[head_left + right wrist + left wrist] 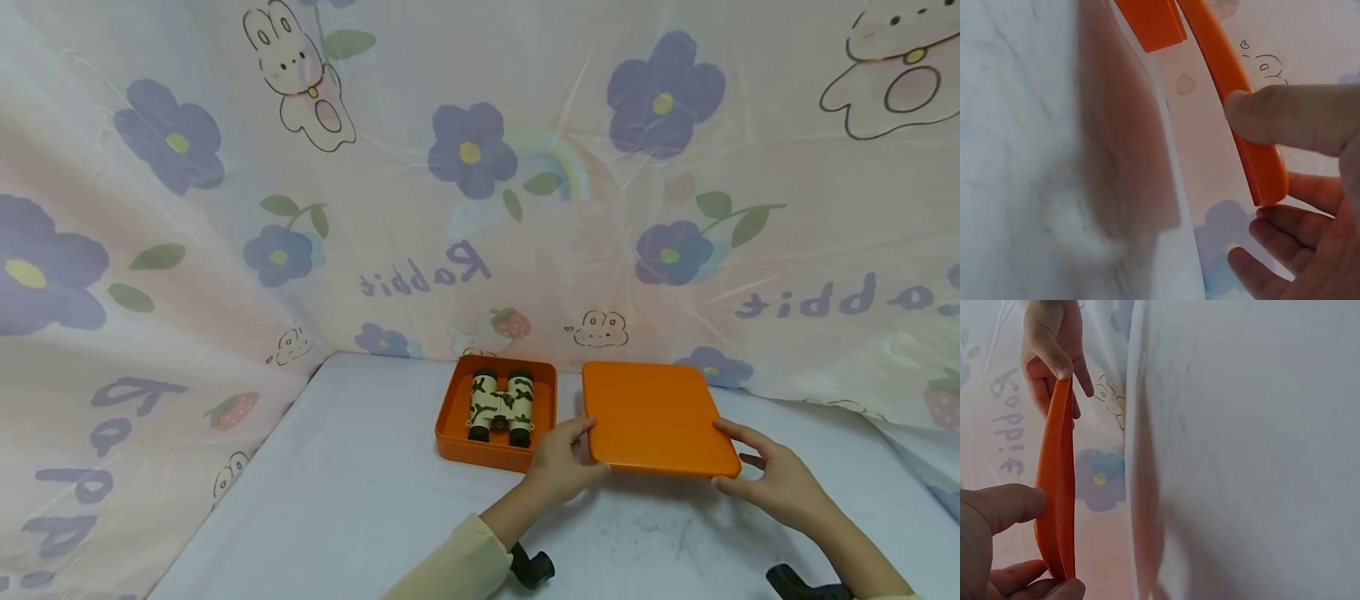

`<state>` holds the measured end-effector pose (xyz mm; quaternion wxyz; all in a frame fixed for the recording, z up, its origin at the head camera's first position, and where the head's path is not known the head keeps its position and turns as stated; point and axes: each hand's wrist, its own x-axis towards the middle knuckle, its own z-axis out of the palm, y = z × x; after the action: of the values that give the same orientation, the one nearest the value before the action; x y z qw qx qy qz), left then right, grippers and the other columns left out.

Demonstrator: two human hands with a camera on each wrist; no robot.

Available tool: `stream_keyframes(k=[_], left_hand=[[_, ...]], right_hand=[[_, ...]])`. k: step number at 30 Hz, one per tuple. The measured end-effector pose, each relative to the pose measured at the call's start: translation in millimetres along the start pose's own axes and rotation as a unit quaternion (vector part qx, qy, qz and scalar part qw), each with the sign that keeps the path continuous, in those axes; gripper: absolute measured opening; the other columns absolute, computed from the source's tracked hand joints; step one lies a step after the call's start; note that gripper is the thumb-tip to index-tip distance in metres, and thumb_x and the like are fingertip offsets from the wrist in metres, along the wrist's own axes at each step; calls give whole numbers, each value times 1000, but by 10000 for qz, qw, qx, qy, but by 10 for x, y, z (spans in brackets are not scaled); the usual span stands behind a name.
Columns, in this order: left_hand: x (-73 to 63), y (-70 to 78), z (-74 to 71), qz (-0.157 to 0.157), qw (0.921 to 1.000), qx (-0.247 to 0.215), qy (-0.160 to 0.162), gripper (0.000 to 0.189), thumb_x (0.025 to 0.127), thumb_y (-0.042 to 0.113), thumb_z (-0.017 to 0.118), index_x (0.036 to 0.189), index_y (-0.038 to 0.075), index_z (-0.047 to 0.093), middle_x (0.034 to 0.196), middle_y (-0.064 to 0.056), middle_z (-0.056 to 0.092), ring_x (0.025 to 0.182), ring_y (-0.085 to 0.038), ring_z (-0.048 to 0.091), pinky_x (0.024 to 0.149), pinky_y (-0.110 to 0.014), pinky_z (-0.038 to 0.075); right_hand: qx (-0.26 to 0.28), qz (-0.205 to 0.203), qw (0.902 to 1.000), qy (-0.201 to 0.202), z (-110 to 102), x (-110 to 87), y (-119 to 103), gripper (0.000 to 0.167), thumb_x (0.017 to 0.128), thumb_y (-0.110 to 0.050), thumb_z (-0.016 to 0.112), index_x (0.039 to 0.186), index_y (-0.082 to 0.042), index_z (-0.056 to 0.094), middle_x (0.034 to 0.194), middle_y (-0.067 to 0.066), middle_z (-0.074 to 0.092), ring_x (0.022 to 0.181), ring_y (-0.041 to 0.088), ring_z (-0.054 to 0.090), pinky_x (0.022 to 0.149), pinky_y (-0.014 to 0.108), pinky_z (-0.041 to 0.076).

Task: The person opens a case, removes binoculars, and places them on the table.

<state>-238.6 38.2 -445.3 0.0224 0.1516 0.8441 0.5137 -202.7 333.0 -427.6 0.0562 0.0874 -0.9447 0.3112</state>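
Note:
Both hands hold an orange lid (660, 421) above the table, one at each side. My left hand (558, 467) grips its left edge, thumb on the near side and fingers beneath, as the left wrist view shows. With thumb and fingers, my right hand (780, 483) pinches the right edge; in the right wrist view the thumb lies across the lid's rim (1244, 134). Left of the lid stands an open orange box (480, 451), its near right corner partly behind my left hand. Inside it lie camouflage-patterned binoculars (501, 407).
A white cloth covers the table (360, 483). Behind it and to the left hangs a curtain (540, 242) printed with flowers and rabbits. Black curved pieces (532, 568) show at both wrists. The lid casts a shadow on the cloth.

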Motion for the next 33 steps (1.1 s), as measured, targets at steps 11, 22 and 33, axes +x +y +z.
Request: stream_keyframes(k=[11, 22, 33], left_hand=[[13, -11, 72, -247, 9995, 221, 6, 63, 75, 17, 82, 133, 14, 58, 137, -1, 57, 120, -15, 58, 97, -25, 51], [35, -80, 188, -306, 9992, 235, 96, 62, 73, 15, 83, 131, 13, 60, 131, 0, 61, 120, -13, 58, 98, -25, 51], [44, -71, 260, -738, 9971, -142, 139, 62, 69, 10, 85, 127, 14, 63, 130, 2, 62, 119, -14, 59, 99, -29, 51]], right_hand=[[128, 290, 9983, -488, 44, 55, 93, 86, 76, -28, 81, 144, 2, 39, 143, 34, 39, 125, 49, 40, 94, 53, 47], [121, 317, 9974, -641, 62, 66, 180, 85, 74, -26, 82, 143, 3, 40, 142, 35, 40, 125, 52, 41, 94, 54, 47], [29, 362, 9963, -775, 65, 78, 240, 86, 72, -26, 83, 141, 6, 42, 141, 35, 41, 126, 52, 41, 94, 51, 48]])
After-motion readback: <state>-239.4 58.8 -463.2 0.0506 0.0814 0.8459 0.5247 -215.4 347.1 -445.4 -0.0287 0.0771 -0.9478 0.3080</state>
